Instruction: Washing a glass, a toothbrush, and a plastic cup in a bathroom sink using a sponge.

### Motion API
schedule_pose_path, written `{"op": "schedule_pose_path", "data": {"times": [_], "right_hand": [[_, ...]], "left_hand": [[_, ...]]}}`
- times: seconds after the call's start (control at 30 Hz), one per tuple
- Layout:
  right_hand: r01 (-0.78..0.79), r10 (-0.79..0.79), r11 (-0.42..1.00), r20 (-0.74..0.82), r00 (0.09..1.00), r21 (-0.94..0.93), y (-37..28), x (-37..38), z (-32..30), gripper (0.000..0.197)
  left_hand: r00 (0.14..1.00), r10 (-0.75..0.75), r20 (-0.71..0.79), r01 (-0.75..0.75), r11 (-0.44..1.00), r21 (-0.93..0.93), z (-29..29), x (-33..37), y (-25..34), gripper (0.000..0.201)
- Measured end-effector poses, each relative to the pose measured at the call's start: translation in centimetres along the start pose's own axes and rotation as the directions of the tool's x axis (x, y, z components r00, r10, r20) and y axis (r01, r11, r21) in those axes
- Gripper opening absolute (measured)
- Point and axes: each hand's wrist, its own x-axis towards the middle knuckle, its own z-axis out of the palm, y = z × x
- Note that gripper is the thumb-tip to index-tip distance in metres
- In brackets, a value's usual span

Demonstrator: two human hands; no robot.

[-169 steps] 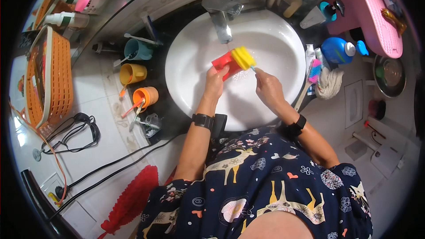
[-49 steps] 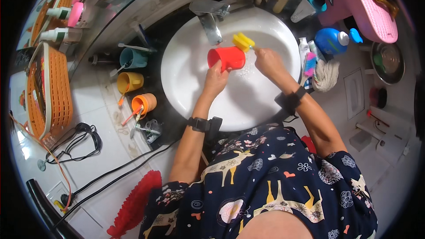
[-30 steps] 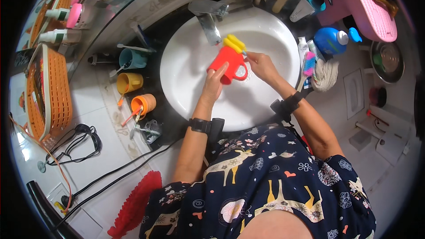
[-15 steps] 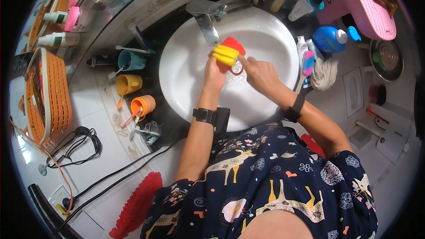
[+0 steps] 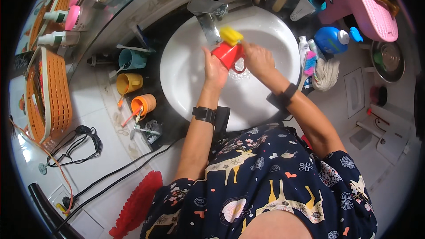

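Observation:
Over the white sink (image 5: 177,79), my left hand (image 5: 215,73) supports a red mug (image 5: 227,55) tilted on its side, its handle toward the lower right. The left thumb sticks up beside the mug while the other fingers are mostly hidden by it. My right hand (image 5: 260,61) has its fingers closed on a yellow sponge (image 5: 230,35), blurred by motion, at the mug's far end. Whether the sponge has a handle is hidden in the fingers. Just beyond them is the metal faucet (image 5: 208,23), and water splashes in the basin below the mug.
Left of the sink stand a teal cup (image 5: 132,59), a yellow mug (image 5: 128,83) and an orange cup (image 5: 144,103) with toothbrushes. To the right lie a pink-and-blue brush (image 5: 310,64), a whitish scrubber (image 5: 326,74) and a blue bottle (image 5: 331,40). Several bottles and tubes line the back.
The yellow sponge has moved up and away from in front of the mug to its far end. More of the mug shows, and my left thumb has spread outward.

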Motion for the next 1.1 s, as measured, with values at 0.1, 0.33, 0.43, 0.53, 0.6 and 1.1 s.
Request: {"op": "schedule_pose_path", "data": {"times": [0.1, 0.33, 0.43, 0.53, 0.6, 1.1], "right_hand": [[0.021, -0.025, 0.999, 0.121, 0.992, 0.035, -0.7, -0.6, 0.6, 0.039], [-0.017, 0.016, 0.998, 0.024, 1.0, 0.061, -0.8, -0.2, 0.6, 0.024], [0.0, -0.002, 0.996, 0.028, 1.0, 0.087, -0.9, -1.2, 1.6, 0.026], [0.056, -0.072, 0.986, 0.1, 0.992, 0.158, -3.6, -4.6, 1.6, 0.039], [0.036, -0.048, 0.986, 0.072, 0.996, 0.161, -3.3, -4.9, 1.7, 0.04], [-0.14, 0.132, 0.984, 0.076, 0.988, 0.108, 0.3, -1.6, 0.0, 0.043]], "left_hand": [[0.997, 0.064, -0.031, -0.062, 0.997, 0.047, -0.3, 0.7, -0.2, 0.074], [0.988, 0.097, -0.119, -0.1, 0.995, -0.024, -2.5, 0.9, 0.0, 0.057], [0.976, 0.076, -0.203, -0.089, 0.995, -0.052, -2.4, 0.9, -0.5, 0.048], [0.964, 0.037, -0.263, -0.083, 0.983, -0.165, -3.2, 0.6, 0.5, 0.043], [0.955, -0.011, -0.297, -0.057, 0.975, -0.216, -2.9, 0.3, 0.8, 0.041], [0.969, -0.024, -0.246, -0.042, 0.965, -0.26, -2.3, 0.7, -0.1, 0.039]]}}
